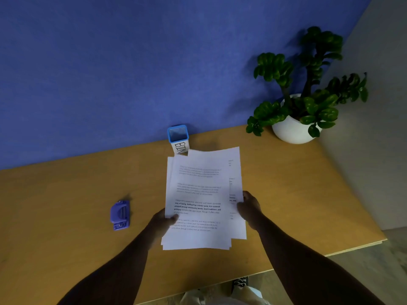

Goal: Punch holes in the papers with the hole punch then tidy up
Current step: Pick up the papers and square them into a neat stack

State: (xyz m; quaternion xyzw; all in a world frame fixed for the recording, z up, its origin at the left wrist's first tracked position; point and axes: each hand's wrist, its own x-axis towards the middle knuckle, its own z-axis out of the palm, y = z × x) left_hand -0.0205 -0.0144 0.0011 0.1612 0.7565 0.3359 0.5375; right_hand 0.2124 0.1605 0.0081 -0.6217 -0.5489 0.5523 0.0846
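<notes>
A loose stack of printed white papers (202, 194) is held over the middle of the wooden table (66, 194), its sheets slightly fanned. My left hand (161, 221) grips the stack's left edge, thumb on top. At the right edge my right hand (248, 205) pinches the stack. The blue hole punch (120, 214) lies on the table to the left of the papers, apart from both hands.
A small white box with a blue rim, marked "BIN" (178, 138), stands against the blue wall just behind the papers. A potted green plant (295, 126) sits at the table's back right corner. The table's front edge runs near my shoe (240, 282).
</notes>
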